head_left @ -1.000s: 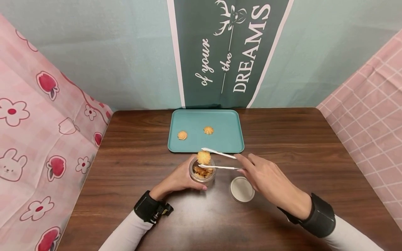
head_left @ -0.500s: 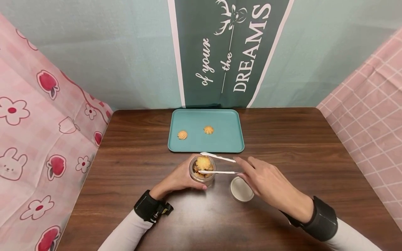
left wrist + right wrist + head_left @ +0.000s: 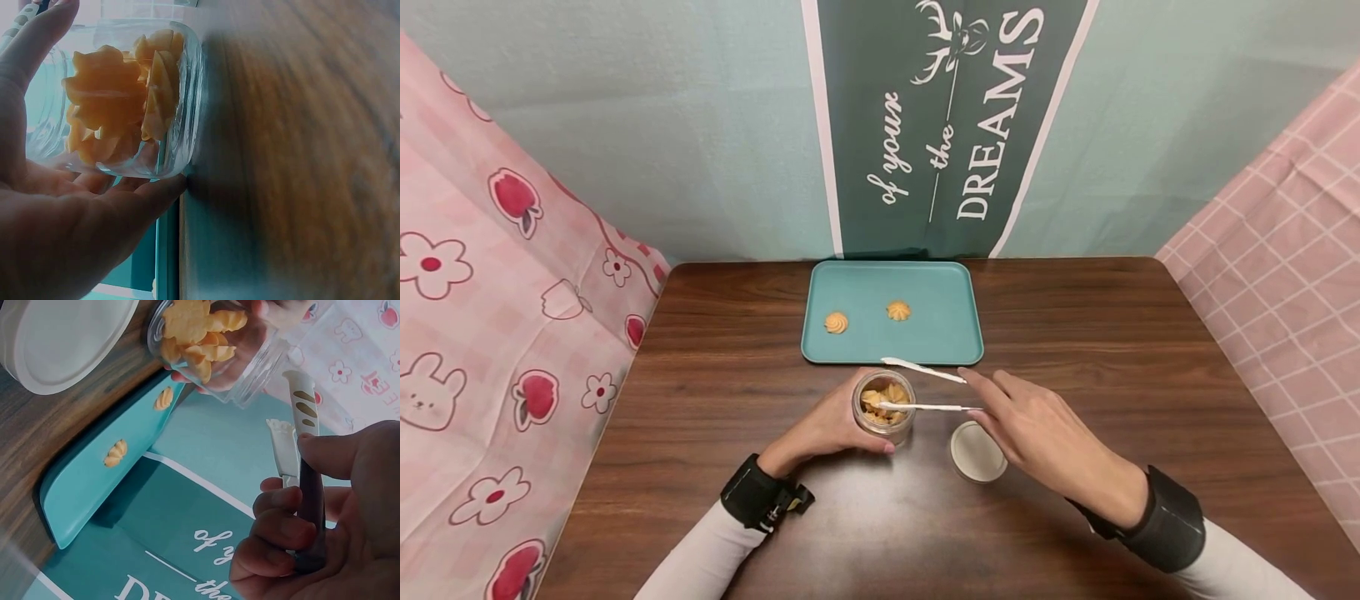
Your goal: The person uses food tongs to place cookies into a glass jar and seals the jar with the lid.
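Note:
My left hand [image 3: 842, 417] grips a small glass jar [image 3: 883, 407] of swirl cookies standing on the wooden table; the left wrist view shows the jar [image 3: 125, 100] against my palm [image 3: 62, 225]. In my right hand [image 3: 973, 392] I pinch white tongs [image 3: 925, 387], whose arms are spread. One tip lies over the jar mouth and the other points toward the tray edge, with nothing between the tips. In the right wrist view the tongs [image 3: 294, 425] point at the jar [image 3: 212, 344]. Two cookies [image 3: 836, 322] [image 3: 897, 311] lie on the teal tray [image 3: 940, 333].
The jar's white lid [image 3: 976, 452] lies on the table under my right hand, also seen as the lid [image 3: 62, 337] beside the jar. Pink patterned cloth walls stand at both sides, and a green banner hangs behind the tray.
A cookie held in the tongs above the jar a second ago has gone down into the jar. The tongs now hold nothing. My left hand stayed on the jar.

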Motion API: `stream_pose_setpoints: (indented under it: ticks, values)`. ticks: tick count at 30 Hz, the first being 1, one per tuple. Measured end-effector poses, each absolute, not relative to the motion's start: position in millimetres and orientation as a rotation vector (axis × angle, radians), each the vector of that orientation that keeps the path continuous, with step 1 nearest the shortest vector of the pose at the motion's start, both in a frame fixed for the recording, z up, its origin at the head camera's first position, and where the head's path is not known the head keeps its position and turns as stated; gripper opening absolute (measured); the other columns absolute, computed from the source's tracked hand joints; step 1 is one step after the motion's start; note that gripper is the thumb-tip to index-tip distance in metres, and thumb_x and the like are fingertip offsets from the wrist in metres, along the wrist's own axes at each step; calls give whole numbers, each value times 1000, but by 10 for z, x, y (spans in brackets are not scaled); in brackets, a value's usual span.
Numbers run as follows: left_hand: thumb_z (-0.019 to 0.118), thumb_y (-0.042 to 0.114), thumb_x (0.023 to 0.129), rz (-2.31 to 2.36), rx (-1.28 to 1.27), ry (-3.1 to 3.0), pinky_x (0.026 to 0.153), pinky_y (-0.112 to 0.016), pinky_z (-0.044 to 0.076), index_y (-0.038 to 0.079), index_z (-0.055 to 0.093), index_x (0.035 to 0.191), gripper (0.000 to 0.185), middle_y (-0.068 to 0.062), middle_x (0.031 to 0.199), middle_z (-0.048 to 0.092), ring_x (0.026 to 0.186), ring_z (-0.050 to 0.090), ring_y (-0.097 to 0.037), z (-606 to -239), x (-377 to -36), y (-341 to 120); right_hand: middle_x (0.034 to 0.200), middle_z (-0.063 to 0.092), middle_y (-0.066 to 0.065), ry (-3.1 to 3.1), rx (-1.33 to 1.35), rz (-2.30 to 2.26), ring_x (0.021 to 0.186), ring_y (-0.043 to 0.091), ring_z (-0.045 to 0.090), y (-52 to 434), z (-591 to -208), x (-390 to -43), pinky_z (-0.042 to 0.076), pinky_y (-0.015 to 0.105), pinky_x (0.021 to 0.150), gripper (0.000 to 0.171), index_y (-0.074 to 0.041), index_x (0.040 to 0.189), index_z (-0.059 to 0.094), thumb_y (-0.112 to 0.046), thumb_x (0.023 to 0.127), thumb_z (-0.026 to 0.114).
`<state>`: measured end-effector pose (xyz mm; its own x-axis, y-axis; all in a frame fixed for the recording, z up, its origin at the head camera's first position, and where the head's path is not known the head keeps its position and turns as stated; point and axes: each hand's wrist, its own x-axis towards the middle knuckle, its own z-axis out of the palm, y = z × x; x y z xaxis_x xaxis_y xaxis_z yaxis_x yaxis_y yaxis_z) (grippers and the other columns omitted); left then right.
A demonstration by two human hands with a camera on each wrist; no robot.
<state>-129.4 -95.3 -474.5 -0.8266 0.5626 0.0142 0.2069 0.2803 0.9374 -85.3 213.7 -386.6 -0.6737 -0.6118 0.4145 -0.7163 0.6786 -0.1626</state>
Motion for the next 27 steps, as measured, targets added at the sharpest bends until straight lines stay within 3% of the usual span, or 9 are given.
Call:
stream_pose_setpoints:
  ticks: [12, 17, 27]
  values:
    - [103, 19, 67, 1577, 694, 2210, 114, -38, 45, 13, 51, 146, 95, -5, 137, 64, 127, 60, -22, -4759, -1291, -953, 84, 56, 0, -2506, 1001, 489, 62, 10, 47, 2168, -3884, -942, 46, 28, 54, 53, -2, 141, 61, -44, 115, 41]
    - [103, 19, 67, 1597, 692, 2193, 114, -38, 44, 14, 50, 146, 95, -6, 137, 63, 127, 59, -23, -4760, -1284, -956, 79, 52, -1, -2497, 981, 487, 59, 8, 43, 2175, -3903, -998, 41, 26, 51, 58, -1, 138, 62, -47, 114, 35]
    - [102, 14, 66, 1591, 702, 2214, 115, -37, 44, 14, 51, 146, 94, -4, 138, 63, 127, 59, -21, -4766, -1288, -953, 87, 64, 6, -2544, 943, 489, 60, 11, 52, 2192, -3935, -1111, 44, 28, 51, 65, 2, 131, 62, -52, 112, 32]
